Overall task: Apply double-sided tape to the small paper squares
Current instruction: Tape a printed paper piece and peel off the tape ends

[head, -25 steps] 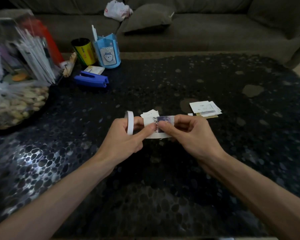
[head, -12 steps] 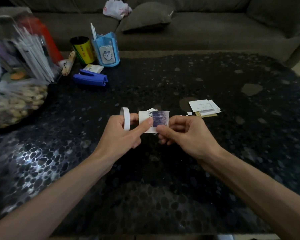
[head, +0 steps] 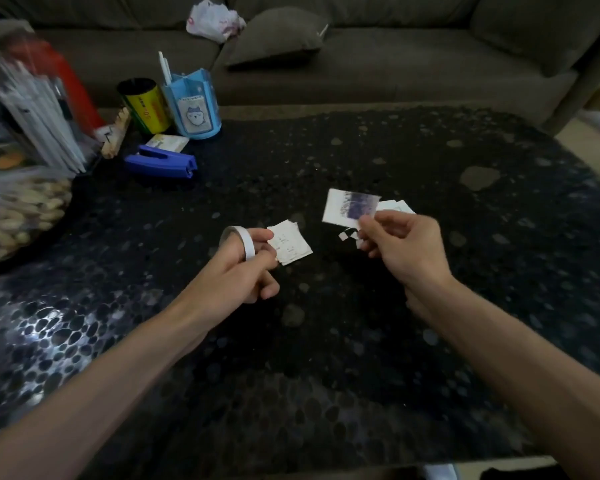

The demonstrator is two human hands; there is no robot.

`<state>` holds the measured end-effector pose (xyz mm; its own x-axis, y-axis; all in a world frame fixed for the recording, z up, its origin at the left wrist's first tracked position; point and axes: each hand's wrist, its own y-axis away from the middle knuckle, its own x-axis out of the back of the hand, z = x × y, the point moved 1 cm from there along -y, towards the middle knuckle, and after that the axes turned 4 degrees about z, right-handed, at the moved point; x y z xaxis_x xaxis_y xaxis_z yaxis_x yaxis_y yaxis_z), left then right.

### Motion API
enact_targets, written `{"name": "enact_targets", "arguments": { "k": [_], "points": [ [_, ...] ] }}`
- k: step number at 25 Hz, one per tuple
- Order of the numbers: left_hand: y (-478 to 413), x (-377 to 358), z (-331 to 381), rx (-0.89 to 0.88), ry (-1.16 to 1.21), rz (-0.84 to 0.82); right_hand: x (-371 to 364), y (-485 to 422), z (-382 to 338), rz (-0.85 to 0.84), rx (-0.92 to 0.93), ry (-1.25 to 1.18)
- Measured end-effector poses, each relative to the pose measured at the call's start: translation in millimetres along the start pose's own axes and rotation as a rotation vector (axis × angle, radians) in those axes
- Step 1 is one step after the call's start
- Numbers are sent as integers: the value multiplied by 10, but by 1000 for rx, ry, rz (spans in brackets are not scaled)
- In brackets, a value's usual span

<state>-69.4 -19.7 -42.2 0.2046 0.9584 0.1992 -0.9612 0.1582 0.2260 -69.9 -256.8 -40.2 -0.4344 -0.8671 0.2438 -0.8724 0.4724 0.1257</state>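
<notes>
The tape roll [head: 246,242] and paper squares [head: 290,245] were gripped in the left hand [head: 236,271] fingers, ready for taping. A purple-patched paper [head: 350,207] was pinched at the right hand [head: 402,247] fingertips, likely finished.

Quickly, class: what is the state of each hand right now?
Left hand: holding white ring-shaped tape roll and white paper pieces.
Right hand: pinching white paper square with purple print.

Dark pebbled table [head: 326,341] holds stapler [head: 160,163], pen holder [head: 193,109], paper pieces [head: 397,204].

Print on the paper squares [head: 289,245] is unreadably small; the blurred bag of nuts [head: 18,216] is cropped at left.
</notes>
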Motion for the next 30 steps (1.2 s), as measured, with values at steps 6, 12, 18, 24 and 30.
{"name": "enact_targets", "arguments": {
  "k": [6,12,18,24,30],
  "points": [
    [21,-35,65,-222,-109,-178,343,-471,-32,209,52,249],
    [50,-54,115,-297,-171,-295,265,-404,-49,247,283,507],
    [77,-32,157,-343,-196,-264,-360,272,-234,-357,725,181],
    [119,18,235,-347,-234,-319,-414,368,-112,-186,884,207],
    [113,35,225,-398,-348,-281,-376,404,-92,-166,883,223]
  ]
}}
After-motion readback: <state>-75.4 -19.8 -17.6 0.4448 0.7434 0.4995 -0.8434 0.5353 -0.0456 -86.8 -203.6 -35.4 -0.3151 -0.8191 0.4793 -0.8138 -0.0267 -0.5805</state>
